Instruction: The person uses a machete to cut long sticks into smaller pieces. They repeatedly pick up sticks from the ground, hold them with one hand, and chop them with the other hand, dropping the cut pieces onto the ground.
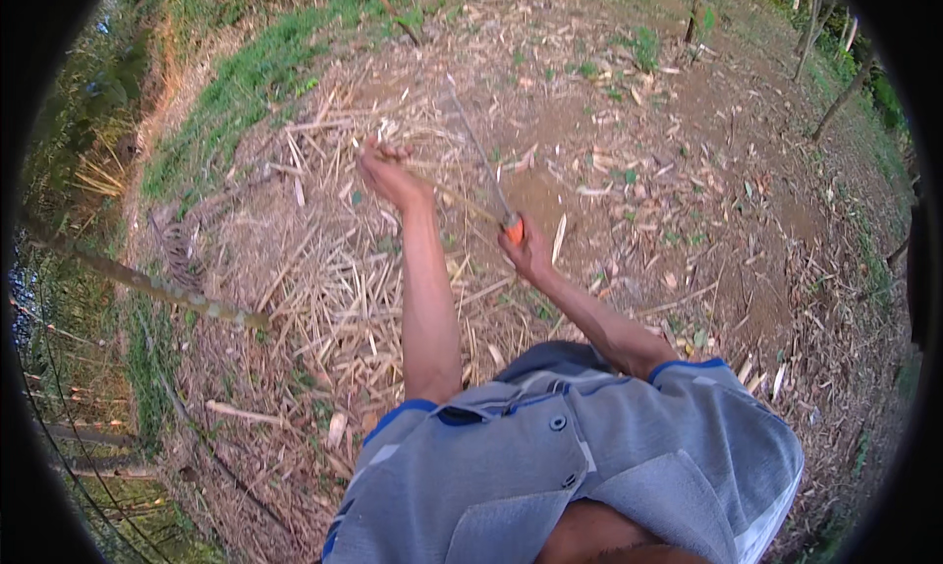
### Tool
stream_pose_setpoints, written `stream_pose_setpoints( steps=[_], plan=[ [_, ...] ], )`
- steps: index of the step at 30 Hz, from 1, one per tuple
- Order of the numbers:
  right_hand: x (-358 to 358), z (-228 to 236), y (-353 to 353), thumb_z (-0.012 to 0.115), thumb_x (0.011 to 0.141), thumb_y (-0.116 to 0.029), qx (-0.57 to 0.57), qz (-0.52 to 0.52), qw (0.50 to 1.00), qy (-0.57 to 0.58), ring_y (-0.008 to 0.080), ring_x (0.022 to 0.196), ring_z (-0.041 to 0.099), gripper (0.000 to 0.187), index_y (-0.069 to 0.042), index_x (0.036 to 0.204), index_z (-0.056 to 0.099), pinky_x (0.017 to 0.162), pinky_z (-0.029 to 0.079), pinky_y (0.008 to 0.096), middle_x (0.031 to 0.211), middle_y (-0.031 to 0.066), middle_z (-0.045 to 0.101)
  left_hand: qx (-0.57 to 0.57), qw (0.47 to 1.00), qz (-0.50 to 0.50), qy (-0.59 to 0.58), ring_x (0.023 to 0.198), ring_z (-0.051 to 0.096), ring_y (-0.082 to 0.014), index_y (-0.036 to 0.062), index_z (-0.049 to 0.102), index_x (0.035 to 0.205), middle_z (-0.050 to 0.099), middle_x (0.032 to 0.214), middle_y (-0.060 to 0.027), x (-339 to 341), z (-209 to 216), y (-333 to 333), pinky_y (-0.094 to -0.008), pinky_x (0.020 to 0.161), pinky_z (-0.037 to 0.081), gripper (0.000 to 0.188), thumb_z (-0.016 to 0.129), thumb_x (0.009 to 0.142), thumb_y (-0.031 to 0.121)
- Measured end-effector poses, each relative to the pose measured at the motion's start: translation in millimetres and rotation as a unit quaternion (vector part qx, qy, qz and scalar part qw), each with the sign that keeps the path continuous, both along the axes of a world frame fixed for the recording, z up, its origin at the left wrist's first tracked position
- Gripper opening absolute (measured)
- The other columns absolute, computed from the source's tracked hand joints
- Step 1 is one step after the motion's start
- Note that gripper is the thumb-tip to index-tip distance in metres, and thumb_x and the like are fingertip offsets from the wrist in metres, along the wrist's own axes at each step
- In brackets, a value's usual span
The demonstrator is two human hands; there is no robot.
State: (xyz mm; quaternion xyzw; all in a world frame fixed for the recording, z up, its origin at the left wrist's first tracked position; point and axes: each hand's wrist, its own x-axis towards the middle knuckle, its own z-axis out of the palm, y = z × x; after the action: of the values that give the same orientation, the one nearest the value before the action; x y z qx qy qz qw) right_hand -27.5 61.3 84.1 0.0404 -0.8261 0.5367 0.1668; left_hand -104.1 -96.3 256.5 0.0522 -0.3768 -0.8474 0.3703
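Note:
My right hand [533, 253] is wrapped round the orange handle of a machete [480, 153]. The machete's long, narrow blade points away from me and slightly left. To its left, my left hand [391, 175] is turned partly palm up with curled fingers, closed on a thin tan stick [454, 197]. From that hand the stick slants toward the machete handle; whether the two touch I cannot tell. Beneath both arms lies a loose heap of split, pale wooden strips [359, 307] on the ground.
Dry chips and leaves [648, 186] litter the brown soil. A knobbly stem [182, 291] reaches in from the left. Grass [231, 97] grows at the far left, and thin tree trunks [842, 102] stand at the far right. A pale stick [246, 413] lies near me.

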Motion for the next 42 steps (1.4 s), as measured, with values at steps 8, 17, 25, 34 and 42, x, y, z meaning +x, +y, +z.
stream_pose_setpoints(
  steps=[8,17,25,34,42],
  plan=[
    [32.4,45.1,17.6,0.064,0.077,-0.031,0.017,0.005,0.999,-0.046,0.0309,0.073,0.059,0.045,-0.001,0.107,0.049,0.064,0.046,0.0396,0.081,0.0185,0.059,-0.047,0.997,0.037,0.039,0.047,0.034,-0.0076,0.0112,0.039,0.076,0.034,0.057,0.0033,15.5,9.0,-7.1,-0.0220,0.041,0.029,0.036,0.039,0.094,0.043],
    [70.9,129.9,27.7,0.060,0.075,-0.024,-0.063,0.088,0.991,-0.081,0.0246,0.064,0.056,0.036,0.002,0.098,0.052,0.061,0.046,0.0369,0.072,0.0165,0.058,-0.167,0.982,0.083,-0.010,0.041,0.029,-0.0061,0.0136,0.032,0.063,0.030,0.052,0.0042,21.1,-14.6,9.8,-0.0217,0.035,0.025,0.046,0.035,0.094,0.048],
    [63.5,111.8,25.8,0.060,0.073,-0.018,0.060,0.134,0.975,-0.165,0.0187,0.066,0.059,0.032,-0.001,0.100,0.054,0.059,0.046,0.0331,0.071,0.0112,0.058,-0.211,0.972,0.104,0.028,0.040,0.026,-0.0060,0.0152,0.027,0.057,0.026,0.048,0.0050,16.0,-1.9,9.1,-0.0228,0.037,0.020,0.047,0.033,0.096,0.040],
    [54.6,129.9,25.9,0.060,0.072,-0.019,-0.066,0.126,0.979,-0.144,0.0199,0.060,0.057,0.034,-0.002,0.101,0.055,0.057,0.046,0.0349,0.071,0.0121,0.059,-0.164,0.975,0.150,0.015,0.038,0.025,-0.0071,0.0146,0.027,0.059,0.028,0.047,0.0037,9.0,1.2,-40.5,-0.0233,0.035,0.021,0.045,0.035,0.096,0.041],
    [38.3,123.0,56.4,0.062,0.074,-0.024,-0.028,0.055,0.991,-0.121,0.0153,0.059,0.054,0.033,-0.002,0.097,0.057,0.056,0.044,0.0323,0.068,0.0077,0.058,-0.043,0.995,0.093,0.014,0.035,0.025,-0.0079,0.0143,0.028,0.059,0.026,0.045,0.0038,26.3,40.8,-83.1,-0.0229,0.032,0.022,0.048,0.027,0.096,0.045]
  ],
)
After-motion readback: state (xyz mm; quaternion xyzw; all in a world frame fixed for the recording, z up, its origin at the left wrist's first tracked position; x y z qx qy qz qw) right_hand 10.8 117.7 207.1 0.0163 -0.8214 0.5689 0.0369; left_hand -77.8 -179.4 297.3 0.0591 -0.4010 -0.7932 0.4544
